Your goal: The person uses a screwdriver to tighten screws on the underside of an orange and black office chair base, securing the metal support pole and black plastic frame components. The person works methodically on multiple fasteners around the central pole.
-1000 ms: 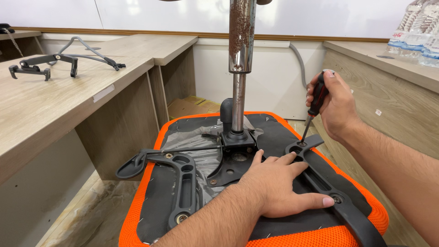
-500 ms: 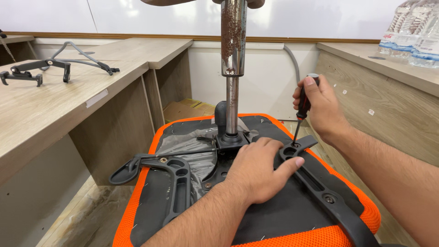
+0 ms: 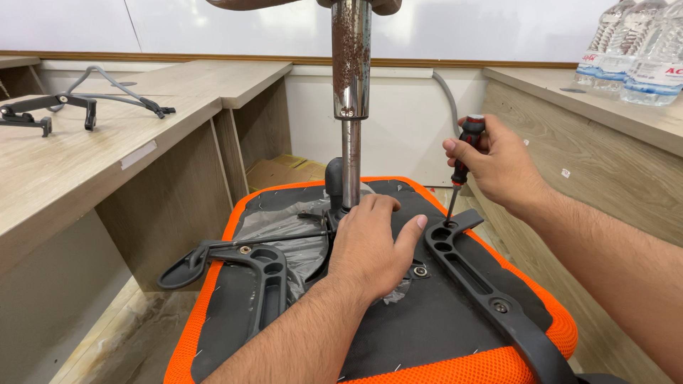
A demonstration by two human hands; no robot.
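Bare forearms (hairy), no sleeves.

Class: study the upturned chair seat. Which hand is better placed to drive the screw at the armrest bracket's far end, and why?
The right hand. It grips the screwdriver, whose tip sits at the armrest bracket hole. The left hand lies flat on the seat underside, bracing it, with no tool.

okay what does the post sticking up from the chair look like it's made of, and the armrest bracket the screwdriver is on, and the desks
Post: looks like chromed steel, shiny with brown rust speckles.
Armrest bracket under the screwdriver in the right hand: probably moulded plastic, matt dark grey with ribbed slots.
Desks: likely laminated board, pale wood-grain print with flat square edges; real wood cannot be ruled out.
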